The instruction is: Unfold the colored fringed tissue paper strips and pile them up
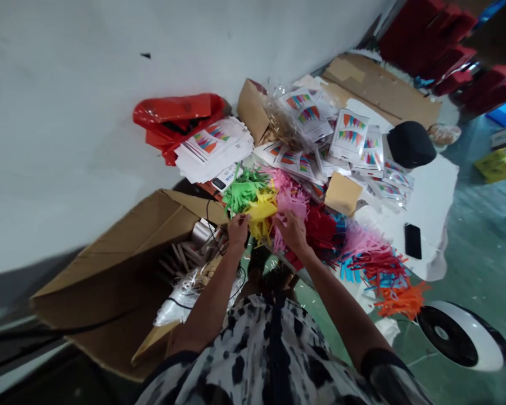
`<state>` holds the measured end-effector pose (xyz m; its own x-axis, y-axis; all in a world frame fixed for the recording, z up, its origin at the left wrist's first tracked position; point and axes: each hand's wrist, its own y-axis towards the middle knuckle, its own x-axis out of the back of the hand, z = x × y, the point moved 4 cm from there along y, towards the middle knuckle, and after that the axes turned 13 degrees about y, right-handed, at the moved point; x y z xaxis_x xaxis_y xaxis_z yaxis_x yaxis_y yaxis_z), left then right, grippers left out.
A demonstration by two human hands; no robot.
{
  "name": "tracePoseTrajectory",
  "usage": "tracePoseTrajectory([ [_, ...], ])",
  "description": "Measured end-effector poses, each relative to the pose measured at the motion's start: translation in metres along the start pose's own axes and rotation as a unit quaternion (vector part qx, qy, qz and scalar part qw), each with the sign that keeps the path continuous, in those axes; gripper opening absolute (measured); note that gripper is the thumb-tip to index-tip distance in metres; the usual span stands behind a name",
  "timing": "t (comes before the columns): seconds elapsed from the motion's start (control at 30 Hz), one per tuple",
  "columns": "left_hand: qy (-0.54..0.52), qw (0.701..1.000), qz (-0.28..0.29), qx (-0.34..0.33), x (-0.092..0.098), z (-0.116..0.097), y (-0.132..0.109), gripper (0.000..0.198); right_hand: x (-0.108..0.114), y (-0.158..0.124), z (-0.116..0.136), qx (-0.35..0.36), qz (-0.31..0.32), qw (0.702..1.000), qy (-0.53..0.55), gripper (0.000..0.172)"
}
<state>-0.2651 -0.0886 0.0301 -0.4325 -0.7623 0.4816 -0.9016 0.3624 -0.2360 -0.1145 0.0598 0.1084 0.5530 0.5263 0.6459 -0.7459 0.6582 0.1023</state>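
Bunched strips of cut paper fringe lie in a heap in front of me, in green [243, 190], yellow [261, 212], pink [289, 194], red [318, 230] and orange [400, 301]. My left hand [238, 230] pinches the edge of the yellow bunch, next to the green. My right hand [290, 233] has its fingers in the pink strips, against the yellow. Printed packets of multicoloured paper bunting [349, 135] are scattered just beyond the heap.
An open cardboard box [122, 281] with wooden sticks [177, 261] and clear plastic [189, 298] stands at my left, below a white wall. Around the pile are a red bag [172, 121], black cap [411, 143], phone [413, 242], white fan [459, 337] and red crates [425, 34].
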Motion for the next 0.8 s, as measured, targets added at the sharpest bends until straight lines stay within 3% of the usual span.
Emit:
tracePoseTrajectory([
  [0.07,-0.016,1.0,0.004,0.005,0.003,0.002,-0.003,0.026,-0.022,0.022,-0.001,-0.021,-0.012,1.0,0.007,0.042],
  [0.17,-0.042,0.999,0.011,0.013,0.006,0.009,-0.005,0.028,-0.038,0.038,-0.014,-0.086,-0.018,0.996,0.03,0.038],
  [0.3,-0.075,0.997,0.012,0.026,0.005,0.019,-0.007,0.029,-0.04,0.044,-0.028,-0.165,0.007,0.98,0.111,0.025],
  [0.43,-0.109,0.993,0.007,0.035,0.002,0.023,-0.009,0.031,-0.037,0.047,-0.034,-0.211,0.032,0.961,0.175,0.032],
  [0.6,-0.141,0.989,0.015,0.051,-0.002,0.02,-0.011,0.037,-0.031,0.05,-0.035,-0.227,0.045,0.952,0.199,0.032],
  [0.8,-0.189,0.978,0.033,0.083,-0.008,0.021,-0.018,0.048,-0.02,0.052,-0.022,-0.166,0.021,0.975,0.149,0.031],
])
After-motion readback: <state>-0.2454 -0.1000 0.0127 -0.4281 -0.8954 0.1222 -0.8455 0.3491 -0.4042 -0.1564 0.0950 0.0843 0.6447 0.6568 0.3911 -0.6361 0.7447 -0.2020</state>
